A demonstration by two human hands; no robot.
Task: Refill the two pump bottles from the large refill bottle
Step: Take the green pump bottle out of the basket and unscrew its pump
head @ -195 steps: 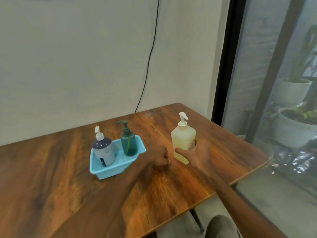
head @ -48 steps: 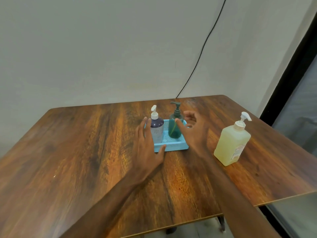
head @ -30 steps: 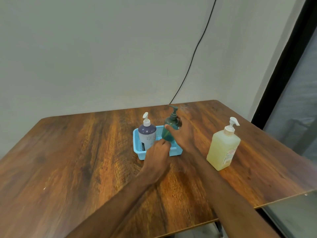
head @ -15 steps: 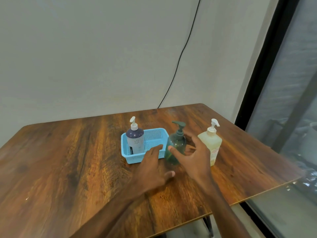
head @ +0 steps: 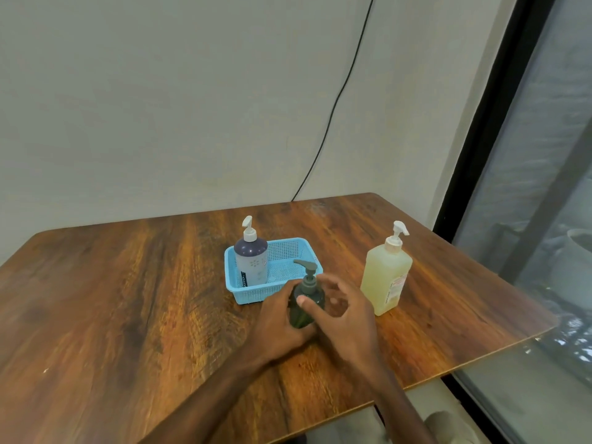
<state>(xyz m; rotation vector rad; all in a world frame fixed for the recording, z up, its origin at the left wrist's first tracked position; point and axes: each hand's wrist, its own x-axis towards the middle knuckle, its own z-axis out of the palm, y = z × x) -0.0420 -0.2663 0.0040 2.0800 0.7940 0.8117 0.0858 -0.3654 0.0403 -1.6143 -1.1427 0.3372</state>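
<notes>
A dark green pump bottle (head: 307, 312) stands on the wooden table (head: 128, 299), just in front of the blue basket (head: 299, 242). My left hand (head: 278, 325) grips its body from the left. My right hand (head: 347, 322) is on its right side, thumb lying against the bottle's shoulder and fingers spread loosely behind it. A purple-topped pump bottle (head: 250, 261) with a white pump stands in the basket's left end. The large pale yellow refill bottle (head: 386, 277) with a white pump stands to the right, clear of both hands.
The table's right edge (head: 480, 363) runs close to a glass door with a black frame (head: 474, 149). A black cable (head: 333, 107) hangs down the wall behind the table. Bare wood stretches to the left of the basket.
The green bottle has come out of the basket and now stands on the table in front of it. My left hand has closed round its body; my right hand's fingers have loosened.
</notes>
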